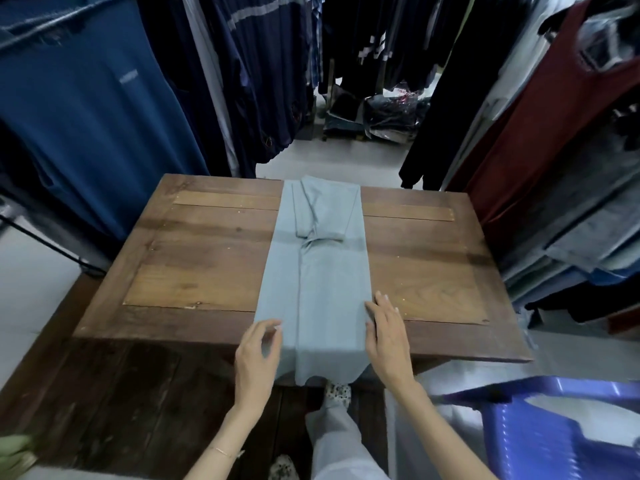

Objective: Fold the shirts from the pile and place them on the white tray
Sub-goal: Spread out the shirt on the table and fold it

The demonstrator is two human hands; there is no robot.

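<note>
A light grey-blue shirt (322, 271) lies on the wooden table (194, 258), folded lengthwise into a long strip with its sleeves laid down the middle. Its near end hangs over the table's front edge. My left hand (258, 355) is at the strip's near left edge, with curled fingers and thumb pinching the fabric. My right hand (386, 330) lies at the near right edge with its fingers straight, thumb touching the shirt's side. No white tray or pile of shirts is in view.
Hanging garments crowd both sides of the table: blue ones (79, 109) on the left, a dark red one (540, 126) on the right. Folded clothes (575, 258) are stacked at the right. A blue plastic chair (540, 427) stands at the lower right.
</note>
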